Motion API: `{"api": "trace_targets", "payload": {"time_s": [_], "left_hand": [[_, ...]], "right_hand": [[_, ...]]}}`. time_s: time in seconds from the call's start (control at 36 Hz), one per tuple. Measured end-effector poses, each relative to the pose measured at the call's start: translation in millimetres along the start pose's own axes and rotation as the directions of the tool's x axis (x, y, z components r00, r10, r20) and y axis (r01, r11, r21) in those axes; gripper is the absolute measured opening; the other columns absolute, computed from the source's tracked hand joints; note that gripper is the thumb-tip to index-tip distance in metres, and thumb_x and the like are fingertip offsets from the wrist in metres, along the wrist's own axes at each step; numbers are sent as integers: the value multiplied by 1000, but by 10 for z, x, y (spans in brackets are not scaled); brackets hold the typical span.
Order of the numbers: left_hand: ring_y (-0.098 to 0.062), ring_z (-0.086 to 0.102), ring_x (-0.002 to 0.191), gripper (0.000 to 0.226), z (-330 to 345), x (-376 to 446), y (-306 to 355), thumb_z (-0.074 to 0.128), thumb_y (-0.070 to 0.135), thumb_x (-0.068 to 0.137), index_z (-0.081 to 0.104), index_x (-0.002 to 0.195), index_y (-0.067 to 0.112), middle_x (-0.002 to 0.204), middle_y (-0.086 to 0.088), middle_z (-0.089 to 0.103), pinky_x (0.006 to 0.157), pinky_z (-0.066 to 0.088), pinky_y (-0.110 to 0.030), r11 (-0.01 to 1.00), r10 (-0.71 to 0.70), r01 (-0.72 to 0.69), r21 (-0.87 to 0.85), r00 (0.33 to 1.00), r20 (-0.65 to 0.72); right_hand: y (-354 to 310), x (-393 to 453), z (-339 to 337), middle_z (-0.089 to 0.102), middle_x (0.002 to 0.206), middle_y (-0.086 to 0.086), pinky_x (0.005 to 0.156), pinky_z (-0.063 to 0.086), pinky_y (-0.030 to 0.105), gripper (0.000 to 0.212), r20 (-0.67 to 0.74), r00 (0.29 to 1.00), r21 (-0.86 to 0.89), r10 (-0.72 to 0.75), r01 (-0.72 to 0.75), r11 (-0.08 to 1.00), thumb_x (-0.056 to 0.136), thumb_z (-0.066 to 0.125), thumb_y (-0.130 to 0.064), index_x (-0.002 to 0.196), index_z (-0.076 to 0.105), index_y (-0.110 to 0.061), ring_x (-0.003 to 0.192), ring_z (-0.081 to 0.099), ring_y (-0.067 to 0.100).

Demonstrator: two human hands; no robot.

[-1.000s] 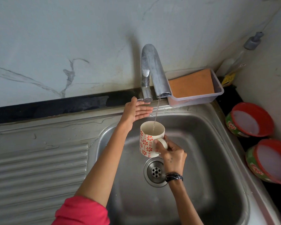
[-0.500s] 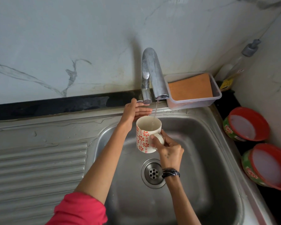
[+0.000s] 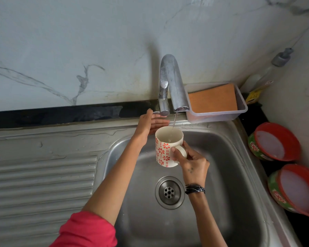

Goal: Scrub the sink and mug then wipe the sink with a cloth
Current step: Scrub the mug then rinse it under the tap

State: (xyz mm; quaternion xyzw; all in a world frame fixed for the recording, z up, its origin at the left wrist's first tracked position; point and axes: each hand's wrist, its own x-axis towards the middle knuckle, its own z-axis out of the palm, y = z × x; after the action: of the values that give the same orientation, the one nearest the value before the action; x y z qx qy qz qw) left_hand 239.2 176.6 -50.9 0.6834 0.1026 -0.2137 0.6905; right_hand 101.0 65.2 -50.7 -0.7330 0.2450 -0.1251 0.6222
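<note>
At the far left lies the ribbed draining board of the steel sink, with a red sleeve at the bottom edge. From that sleeve the left arm reaches up to the base of the tap. The left hand is spread open, its fingers straight and pointing right, with the thumb up against the small lever at the foot of the tap; whether the thumb presses it cannot be told.

Just right of that hand, a white mug with a red flower pattern is held upright above the basin, over the drain. A thin stream of water falls from the spout into it. The right hand grips the mug by its handle, fingers curled round it, a dark band on the wrist.

Further right, a clear plastic tub on the sink's back rim holds an orange cloth. Beyond it stand a pump bottle in the corner and two round red-rimmed tubs beside the sink.
</note>
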Motion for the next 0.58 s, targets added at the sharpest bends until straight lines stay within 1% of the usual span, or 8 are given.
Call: {"api": "trace_targets", "payload": {"time_s": [0.17, 0.22, 0.31, 0.36, 0.42, 0.44, 0.53, 0.58], "left_hand": [[-14, 71, 72, 54, 10, -4, 1, 18, 34, 102, 65, 88, 12, 82, -4, 71, 61, 56, -21, 1000, -1, 1, -15, 1000, -17], [-16, 70, 75, 52, -1, 0, 18, 20, 33, 102, 65, 87, 11, 84, -7, 71, 65, 58, -23, 1000, -15, 15, -24, 1000, -23], [-16, 70, 75, 47, -24, 7, 48, 24, 31, 102, 64, 87, 11, 84, -7, 70, 67, 58, -25, 999, -38, 36, -39, 999, -34], [-15, 70, 73, 46, -28, 2, 57, 24, 31, 101, 63, 87, 11, 82, -5, 71, 66, 58, -24, 999, -39, 37, -39, 999, -36], [-15, 70, 73, 46, -20, -4, 56, 24, 31, 101, 63, 87, 11, 82, -5, 71, 66, 58, -25, 998, -43, 42, -47, 998, -37], [-16, 70, 74, 47, -15, -5, 52, 23, 31, 101, 63, 87, 11, 82, -6, 71, 67, 58, -26, 998, -49, 47, -53, 998, -38], [-18, 70, 76, 47, 0, -10, 44, 23, 33, 101, 62, 88, 11, 83, -7, 71, 69, 58, -28, 996, -57, 54, -72, 998, -39], [-17, 70, 75, 47, 8, -19, 36, 23, 33, 101, 62, 89, 11, 83, -6, 71, 68, 58, -27, 996, -55, 52, -76, 998, -42]], "right_hand": [[72, -10, -24, 70, 107, 1, 70, 49, 3, 36, 13, 1000, 26, 4, -4, 1000, 76, 75, -7, 111, 68, -8, 77, 60, -18], [80, -15, -33, 71, 104, 0, 71, 49, 4, 35, 11, 1000, 24, 13, -14, 1000, 75, 75, -7, 110, 69, -9, 76, 61, -17], [77, -27, -43, 70, 91, -13, 69, 48, 3, 34, 10, 1000, 9, 16, -16, 1000, 75, 74, -5, 108, 70, -13, 73, 60, -18], [71, -39, -51, 69, 83, -19, 72, 51, 7, 32, 9, 1000, -13, 19, -19, 1000, 75, 75, -7, 106, 70, -18, 75, 63, -11], [77, -45, -52, 71, 82, -14, 76, 55, 17, 29, 6, 1000, -34, 24, -24, 999, 76, 75, -10, 104, 72, -14, 79, 65, -2], [83, -49, -50, 72, 84, -10, 78, 56, 20, 29, 3, 1000, -35, 26, -26, 999, 76, 75, -11, 105, 72, -13, 79, 65, -2], [108, -63, -51, 73, 88, -6, 77, 54, 17, 35, -7, 1000, -34, 19, -19, 999, 75, 76, -10, 109, 70, -13, 77, 63, -9], [125, -71, -45, 74, 92, -2, 80, 55, 20, 37, -9, 1000, -35, 21, -21, 999, 74, 76, -10, 111, 69, -12, 80, 64, -6]]}}
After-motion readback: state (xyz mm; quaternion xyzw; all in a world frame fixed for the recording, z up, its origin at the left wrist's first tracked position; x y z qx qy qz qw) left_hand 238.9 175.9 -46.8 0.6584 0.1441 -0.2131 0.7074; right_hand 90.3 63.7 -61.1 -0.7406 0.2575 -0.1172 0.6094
